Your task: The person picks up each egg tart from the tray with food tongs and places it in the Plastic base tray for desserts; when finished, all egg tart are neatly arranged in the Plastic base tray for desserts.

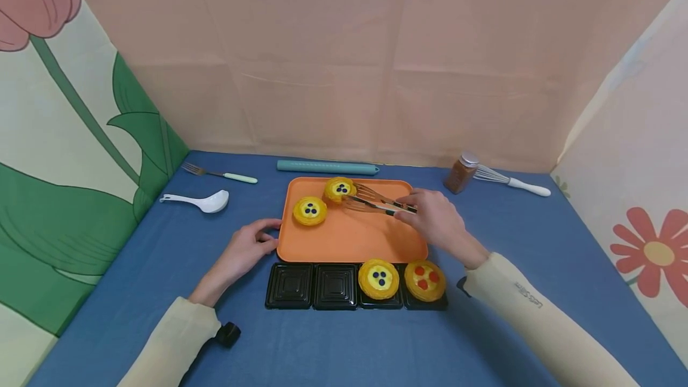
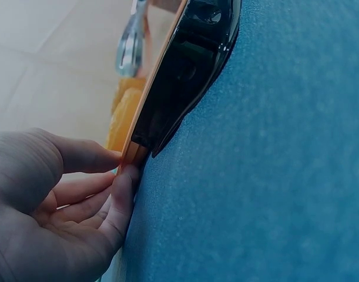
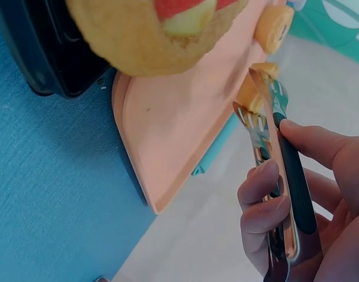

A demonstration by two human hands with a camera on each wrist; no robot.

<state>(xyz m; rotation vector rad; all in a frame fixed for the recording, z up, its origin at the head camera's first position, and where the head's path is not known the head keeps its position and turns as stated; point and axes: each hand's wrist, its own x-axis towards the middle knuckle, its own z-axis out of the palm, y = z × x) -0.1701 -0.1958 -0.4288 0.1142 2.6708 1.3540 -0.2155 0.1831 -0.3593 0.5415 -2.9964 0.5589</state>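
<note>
from my station i count one orange tray (image 1: 355, 245), one black tray (image 1: 290, 285) with four compartments, one pair of slotted tongs (image 3: 294, 176) and four tarts. of the tarts, two lie on the orange tray: the rear tart (image 1: 338, 189) near the far edge, and the front-left tart (image 1: 309, 211) just beside it. each bears three dark blue dots on a pale centre. the third, a blue-dotted tart (image 1: 378, 279), sits in the black tray's third compartment from the left; the fourth, a red-topped tart (image 1: 425, 281), sits in the rightmost compartment. the black tray lies along the near edge of the orange tray.

i also count one fork (image 1: 220, 173) and one white ladle (image 1: 212, 202) at the left, one teal rod (image 1: 328, 166) behind the orange tray, and one jar (image 1: 461, 175) and one whisk (image 1: 510, 181) at the right. all are set on a blue cloth (image 1: 322, 351).

left hand (image 1: 248, 249): forearm enters from the lower left; thumb and fingertips are clamped on the left edge of the orange tray, the remaining fingers bent.

right hand (image 1: 438, 217): forearm enters from the lower right, hand above the right part of the orange tray. thumb bears on one arm of the tongs, curled fingers on the other. the tongs point left; their tips are apart, at the right side of the rear tart. i cannot tell whether the tips touch it.
</note>
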